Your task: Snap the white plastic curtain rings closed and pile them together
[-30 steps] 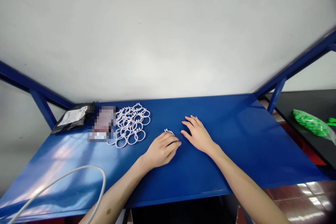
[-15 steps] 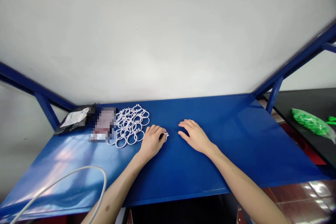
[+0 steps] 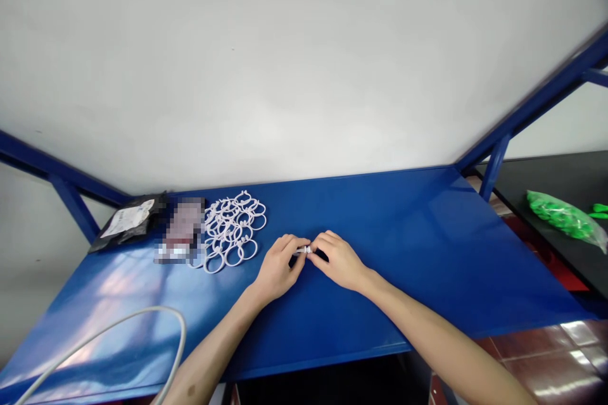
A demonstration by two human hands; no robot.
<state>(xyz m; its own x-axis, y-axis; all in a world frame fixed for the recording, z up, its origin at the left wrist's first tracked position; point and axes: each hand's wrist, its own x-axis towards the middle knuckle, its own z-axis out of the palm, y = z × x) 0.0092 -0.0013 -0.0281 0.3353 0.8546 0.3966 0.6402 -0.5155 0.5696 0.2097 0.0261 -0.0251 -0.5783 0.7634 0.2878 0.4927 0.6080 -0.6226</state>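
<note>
Over the middle of the blue tabletop [image 3: 361, 323], my left hand [image 3: 278, 266] pinches a white plastic ring [image 3: 301, 251] between thumb and fingers. My right hand [image 3: 339, 259] meets it from the other side, its thumb and fingertips closed on the ring's small knobbed end. Much of that ring is hidden by the fingers. To the left of my left hand lies a loose, overlapping pile of similar white rings [image 3: 215, 262], each with a little knobbed clasp.
Left of the pile are a blurred-out flat item [image 3: 185, 224] and a black plastic parcel [image 3: 130, 221] with a white label. A pale cable [image 3: 142, 311] loops over the front left. Blue frame bars flank both sides. A bag of green pieces [image 3: 563, 218] lies on a dark surface at right.
My right hand has moved left and closed on the ring in my left hand. The left hand has turned, bringing the ring's knobbed end toward the right hand.
</note>
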